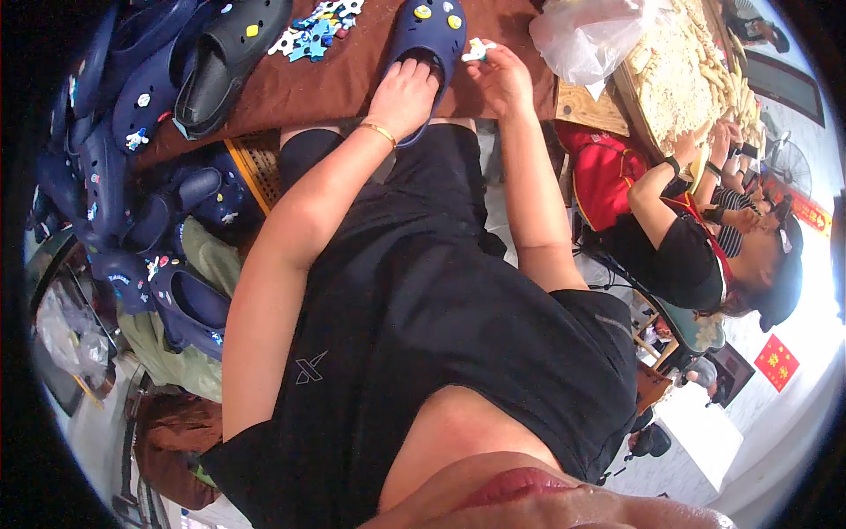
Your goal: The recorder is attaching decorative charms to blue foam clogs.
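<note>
A navy blue foam clog (429,40) with round holes and two yellow charms on its toe lies at the brown cloth's front edge. My left hand (404,95) reaches into its opening and holds it; the fingertips are hidden inside the shoe. Just right of the clog, my right hand (506,81) pinches a small white shoe charm (478,50) between thumb and fingers, apart from the shoe. A loose pile of white, blue and red charms (319,32) lies on the cloth to the left.
Beside the charms sits a black clog (231,66). Many navy clogs (101,185) are heaped at the left. A clear plastic bag (586,40) and a tray of pale, small pieces (665,88) stand to the right, where another person (692,238) works.
</note>
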The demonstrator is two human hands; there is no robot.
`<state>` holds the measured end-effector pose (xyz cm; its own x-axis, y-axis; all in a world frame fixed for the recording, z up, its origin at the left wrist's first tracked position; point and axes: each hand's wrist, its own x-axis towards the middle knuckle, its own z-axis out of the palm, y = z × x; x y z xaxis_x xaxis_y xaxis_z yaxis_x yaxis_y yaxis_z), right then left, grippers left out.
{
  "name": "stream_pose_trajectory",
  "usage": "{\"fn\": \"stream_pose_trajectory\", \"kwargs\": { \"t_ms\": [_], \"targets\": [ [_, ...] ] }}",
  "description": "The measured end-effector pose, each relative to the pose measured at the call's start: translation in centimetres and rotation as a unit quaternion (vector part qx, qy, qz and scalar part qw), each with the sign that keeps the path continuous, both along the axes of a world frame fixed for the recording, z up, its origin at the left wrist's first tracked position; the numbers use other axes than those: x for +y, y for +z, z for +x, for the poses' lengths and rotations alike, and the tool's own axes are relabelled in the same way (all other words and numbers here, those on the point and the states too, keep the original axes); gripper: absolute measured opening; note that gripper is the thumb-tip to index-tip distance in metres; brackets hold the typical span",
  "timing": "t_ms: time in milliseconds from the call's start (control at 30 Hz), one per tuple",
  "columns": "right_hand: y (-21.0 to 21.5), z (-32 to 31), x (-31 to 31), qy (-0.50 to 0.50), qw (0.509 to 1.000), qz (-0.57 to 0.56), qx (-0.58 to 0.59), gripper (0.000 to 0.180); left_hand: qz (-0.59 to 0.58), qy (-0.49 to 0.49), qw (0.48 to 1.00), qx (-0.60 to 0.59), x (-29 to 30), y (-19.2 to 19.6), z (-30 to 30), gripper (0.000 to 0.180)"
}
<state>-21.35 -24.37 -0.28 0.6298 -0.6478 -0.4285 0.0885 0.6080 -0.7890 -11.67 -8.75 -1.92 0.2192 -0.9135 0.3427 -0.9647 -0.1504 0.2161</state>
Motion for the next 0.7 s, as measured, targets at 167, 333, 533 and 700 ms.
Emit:
{"fn": "stream_pose_trajectory", "kwargs": {
  "t_ms": [167,333,533,700],
  "targets": [
    [-0.2,1.0,2.8,0.031,0.987,-0.090,0.129,0.017,0.013,-0.001,1.000,-0.004,-0.2,0.3,-0.1,0.014],
    [-1.1,1.0,3.3,-0.023,0.785,-0.592,0.183,0.010,-0.005,-0.004,1.000,-0.003,-0.2,0.3,-0.1,0.012],
    [-0.2,0.2,4.1,0.020,0.812,-0.551,0.193,0.019,-0.001,0.005,1.000,0.001,-0.2,0.2,-0.1,0.012],
    [0.5,-0.3,4.0,0.053,0.814,-0.556,0.159,0.023,0.000,0.004,1.000,-0.011,-0.1,0.0,0.0,0.012]
  ]
}}
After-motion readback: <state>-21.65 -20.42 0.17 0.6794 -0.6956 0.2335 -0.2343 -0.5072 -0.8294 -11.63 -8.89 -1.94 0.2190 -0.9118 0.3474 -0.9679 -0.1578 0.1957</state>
